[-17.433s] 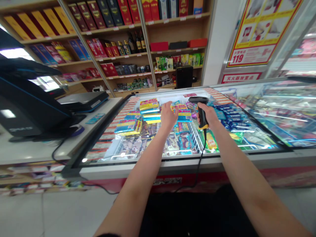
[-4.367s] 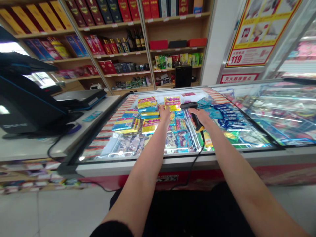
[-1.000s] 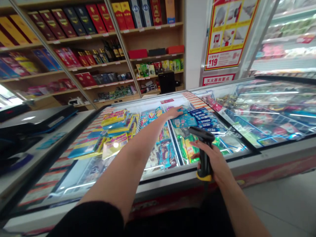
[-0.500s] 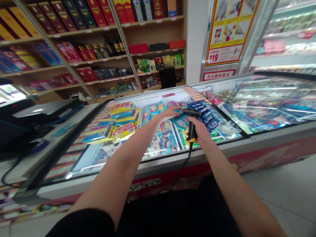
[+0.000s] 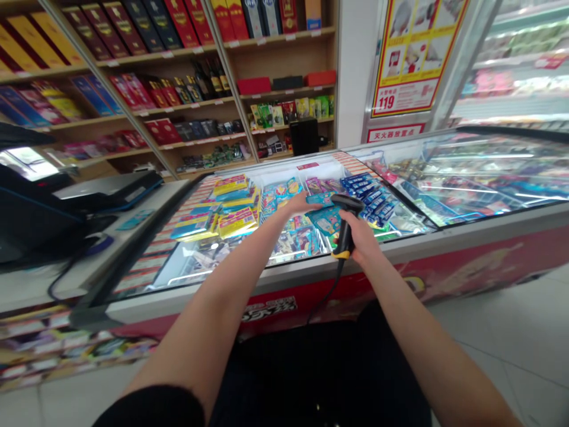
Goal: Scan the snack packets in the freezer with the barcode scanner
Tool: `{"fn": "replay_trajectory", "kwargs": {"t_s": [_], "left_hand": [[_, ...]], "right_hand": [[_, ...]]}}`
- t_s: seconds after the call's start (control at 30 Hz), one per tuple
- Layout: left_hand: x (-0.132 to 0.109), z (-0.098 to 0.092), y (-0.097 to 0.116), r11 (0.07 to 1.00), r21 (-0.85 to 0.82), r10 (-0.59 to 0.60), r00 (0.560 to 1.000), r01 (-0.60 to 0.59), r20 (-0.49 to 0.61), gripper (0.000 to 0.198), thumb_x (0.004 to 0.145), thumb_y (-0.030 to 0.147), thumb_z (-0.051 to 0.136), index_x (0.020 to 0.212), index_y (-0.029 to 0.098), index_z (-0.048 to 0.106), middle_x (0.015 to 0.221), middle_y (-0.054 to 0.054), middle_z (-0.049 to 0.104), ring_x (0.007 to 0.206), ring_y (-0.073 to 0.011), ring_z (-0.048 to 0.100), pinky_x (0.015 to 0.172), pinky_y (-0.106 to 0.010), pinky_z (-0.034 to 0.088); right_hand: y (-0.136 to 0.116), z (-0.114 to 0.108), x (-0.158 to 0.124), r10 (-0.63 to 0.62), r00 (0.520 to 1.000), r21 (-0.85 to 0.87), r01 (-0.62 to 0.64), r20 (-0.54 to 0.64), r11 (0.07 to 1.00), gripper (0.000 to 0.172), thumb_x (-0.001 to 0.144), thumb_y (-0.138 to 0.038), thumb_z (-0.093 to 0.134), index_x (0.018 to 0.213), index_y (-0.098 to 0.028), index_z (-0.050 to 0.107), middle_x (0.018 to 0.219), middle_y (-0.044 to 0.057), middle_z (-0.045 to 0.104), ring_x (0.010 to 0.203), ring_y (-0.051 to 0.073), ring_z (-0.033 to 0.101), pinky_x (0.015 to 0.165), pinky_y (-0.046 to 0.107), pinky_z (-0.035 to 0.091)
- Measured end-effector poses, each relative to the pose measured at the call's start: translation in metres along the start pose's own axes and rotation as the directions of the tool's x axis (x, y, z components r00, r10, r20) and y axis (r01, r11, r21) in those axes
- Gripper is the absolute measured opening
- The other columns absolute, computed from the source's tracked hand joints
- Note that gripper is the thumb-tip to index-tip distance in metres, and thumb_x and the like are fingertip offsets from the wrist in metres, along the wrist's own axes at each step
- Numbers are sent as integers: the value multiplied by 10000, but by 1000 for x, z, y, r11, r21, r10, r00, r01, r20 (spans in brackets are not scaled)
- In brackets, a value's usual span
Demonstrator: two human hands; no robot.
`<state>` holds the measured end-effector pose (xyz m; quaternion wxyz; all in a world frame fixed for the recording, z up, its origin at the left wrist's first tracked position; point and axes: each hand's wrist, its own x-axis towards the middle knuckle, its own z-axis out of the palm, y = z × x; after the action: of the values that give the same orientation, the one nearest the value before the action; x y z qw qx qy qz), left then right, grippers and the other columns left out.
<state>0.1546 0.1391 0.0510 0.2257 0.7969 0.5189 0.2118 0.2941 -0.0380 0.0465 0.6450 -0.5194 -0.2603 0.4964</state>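
Note:
My right hand (image 5: 362,237) is wrapped round the handle of a black and yellow barcode scanner (image 5: 345,234), its head pointing left and its cable hanging down. To the left of it, my left hand (image 5: 299,203) is closed on the left end of a teal ice cream packet (image 5: 324,198), thumb and fingers at its edge. Just below lies another teal packet (image 5: 326,221), partly behind the scanner. Both hands are over the chest freezer (image 5: 267,274). Dark blue packets (image 5: 367,196) lie right of the scanner head.
Yellow and blue packets (image 5: 235,219) are piled on the freezer's left part. A counter with a dark machine (image 5: 31,219) stands at the left. Shelves of boxes (image 5: 173,112) rise behind. The scanner cable (image 5: 331,290) hangs across the freezer's front.
My left hand has drawn back a little to the left, and more of the teal packet shows. The scanner stays in my right hand. The whole view has shifted slightly.

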Motion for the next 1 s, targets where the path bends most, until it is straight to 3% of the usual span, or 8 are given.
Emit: {"fn": "replay_trajectory", "kwargs": {"t_s": [0.07,0.13,0.3,0.47,0.63,0.77,0.9,1.0], "left_hand": [[-5,-1,0,996,80,-25,1000,25,-5,739,632,488,817,1267,166,619,1292,-152,652,1204,-340,600,1013,-380,463],[-13,-1,2,988,151,29,999,-22,-41,707,687,476,791,1301,179,604,1290,-135,652,1213,-323,591,1030,-375,449],[-41,6,9,928,367,129,976,-56,-177,732,778,453,742,1431,223,505,1412,-146,532,1363,-327,434,1127,-416,349],[-61,18,16,927,375,101,973,-16,-209,686,844,429,680,1471,281,442,1462,-139,468,1360,-333,428,1086,-435,394],[-65,17,22,983,180,83,949,-29,-303,475,834,238,666,1305,250,609,1315,-100,599,1262,-279,538,1050,-365,432],[-66,4,15,995,-95,-30,932,-5,-362,302,789,201,662,1089,197,705,1070,-77,704,1087,-265,644,986,-354,476],[-77,-8,-1,915,-399,-224,890,52,-397,245,692,214,738,931,176,697,765,-27,669,831,-226,687,806,-331,548],[-93,-12,-9,828,-552,-334,873,92,-356,226,639,216,785,802,171,635,680,5,625,713,-185,664,717,-316,562]], "right_hand": [[-2,-3,-4,28,999,41,-28,-18,999,213,804,-327,678,720,-195,533,529,-61,436,400,103,460,373,236,511],[-1,-5,-9,45,999,59,-44,-20,997,208,795,-311,687,706,-190,542,529,-53,455,400,102,456,364,233,504],[3,-7,-20,33,999,50,-32,-3,998,200,786,-312,695,698,-192,562,533,-52,439,427,107,464,375,228,512],[3,-11,-30,10,999,33,-9,-37,999,229,774,-301,702,670,-199,525,511,-67,394,396,103,440,351,231,498],[3,-18,-36,-34,999,-53,32,-31,998,209,771,-283,714,694,-190,543,507,-79,382,384,95,424,343,245,509],[2,-24,-39,-52,999,-185,53,8,981,207,756,-286,741,705,-177,572,498,-91,343,384,90,403,354,272,532],[-1,-28,-44,-91,995,-349,100,43,932,220,748,-307,753,710,-166,590,480,-77,389,359,112,457,339,277,505],[-6,-30,-47,-117,992,-518,128,55,846,214,733,-306,763,703,-159,611,481,-33,478,351,151,524,313,252,431]]}}
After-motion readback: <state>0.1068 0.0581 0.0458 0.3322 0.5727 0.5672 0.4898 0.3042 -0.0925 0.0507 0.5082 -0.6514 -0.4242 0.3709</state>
